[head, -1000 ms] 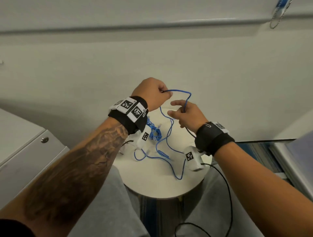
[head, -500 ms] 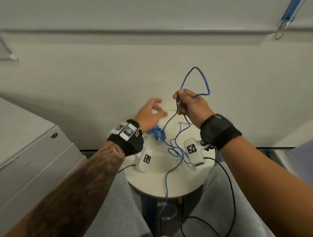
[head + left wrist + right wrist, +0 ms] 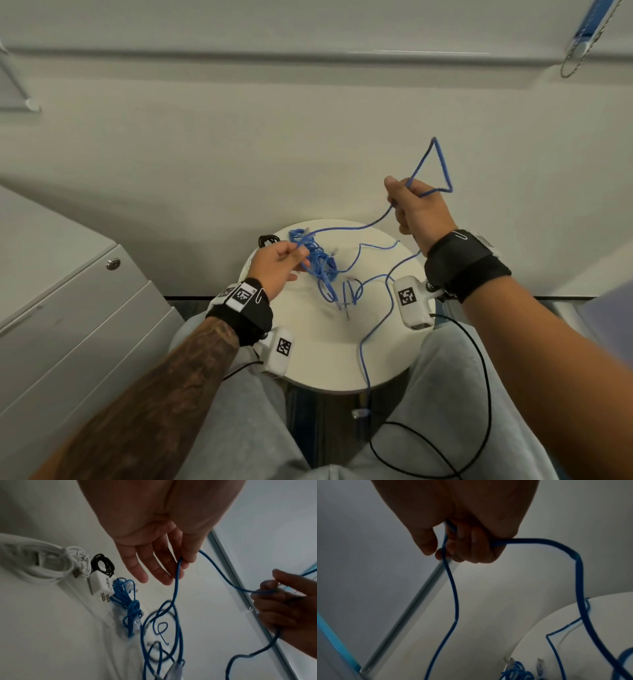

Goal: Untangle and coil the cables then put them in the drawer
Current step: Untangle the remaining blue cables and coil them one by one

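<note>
A long blue cable [image 3: 373, 274] sprawls over the round white table [image 3: 325, 356], and its tangled bundle [image 3: 318, 263] lies at the back left. My left hand [image 3: 301, 260] pinches a strand just beside that bundle; in the left wrist view the thumb and forefinger of this hand [image 3: 181, 562] hold the strand [image 3: 176, 582]. My right hand [image 3: 397, 202] is raised at the right and grips the same cable in a fist, with a loop [image 3: 435, 164] sticking up above it. The right wrist view shows the curled fingers [image 3: 467, 547] around the cable [image 3: 539, 540]. One connector end [image 3: 361, 413] hangs off the table's front edge.
A grey drawer cabinet [image 3: 68, 325] with shut drawers stands at the left. At the table's back left lie a white coiled cable [image 3: 42, 563], a black coil [image 3: 102, 565] and a white plug adapter [image 3: 101, 585]. A white wall is behind. A black wrist-camera lead [image 3: 479, 377] trails over my lap.
My right hand has risen to the right, drawing the cable out. My left hand let go, dropped to the bundle and took a strand. A cable end slid off the front edge.
</note>
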The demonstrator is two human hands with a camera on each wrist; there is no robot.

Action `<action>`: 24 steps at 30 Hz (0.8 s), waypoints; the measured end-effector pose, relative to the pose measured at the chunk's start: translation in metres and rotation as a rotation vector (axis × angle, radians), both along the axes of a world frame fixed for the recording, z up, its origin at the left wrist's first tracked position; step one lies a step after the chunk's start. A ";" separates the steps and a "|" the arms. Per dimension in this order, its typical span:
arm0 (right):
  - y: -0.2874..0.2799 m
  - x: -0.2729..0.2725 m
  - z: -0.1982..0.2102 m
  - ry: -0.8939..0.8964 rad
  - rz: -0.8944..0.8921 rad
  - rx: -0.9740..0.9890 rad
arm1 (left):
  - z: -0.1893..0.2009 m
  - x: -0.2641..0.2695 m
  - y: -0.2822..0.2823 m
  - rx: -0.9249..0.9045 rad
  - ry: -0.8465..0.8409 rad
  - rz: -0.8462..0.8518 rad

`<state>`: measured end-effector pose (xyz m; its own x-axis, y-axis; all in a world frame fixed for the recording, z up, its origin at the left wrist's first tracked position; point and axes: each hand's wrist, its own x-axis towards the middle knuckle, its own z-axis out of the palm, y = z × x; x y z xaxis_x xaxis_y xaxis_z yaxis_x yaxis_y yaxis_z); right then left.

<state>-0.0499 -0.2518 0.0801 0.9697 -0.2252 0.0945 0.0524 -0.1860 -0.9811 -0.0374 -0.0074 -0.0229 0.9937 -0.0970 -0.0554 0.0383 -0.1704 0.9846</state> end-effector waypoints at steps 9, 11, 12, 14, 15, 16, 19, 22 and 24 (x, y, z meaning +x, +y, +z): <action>0.028 -0.009 -0.027 0.008 0.287 -0.451 | 0.033 -0.007 -0.010 -0.088 -0.161 -0.042; 0.037 -0.012 -0.027 0.027 0.359 -0.501 | 0.042 -0.009 -0.012 -0.090 -0.158 -0.100; 0.039 -0.013 -0.026 0.027 0.375 -0.556 | 0.046 -0.010 -0.013 -0.093 -0.170 -0.130; 0.040 -0.012 -0.020 0.014 0.376 -0.638 | 0.050 -0.009 -0.012 -0.093 -0.199 -0.160; 0.039 -0.012 -0.016 0.027 0.367 -0.621 | 0.050 -0.008 -0.012 -0.096 -0.202 -0.168; 0.039 -0.011 -0.011 0.050 0.367 -0.563 | 0.047 -0.006 -0.011 -0.091 -0.199 -0.181; 0.040 -0.017 0.007 0.077 0.414 -0.387 | 0.034 -0.005 -0.017 0.032 -0.178 -0.248; 0.041 -0.023 0.023 0.051 0.452 -0.322 | 0.017 -0.006 -0.026 0.164 -0.144 -0.303; 0.038 -0.023 0.028 0.055 0.444 -0.330 | 0.007 -0.002 -0.029 0.228 -0.149 -0.290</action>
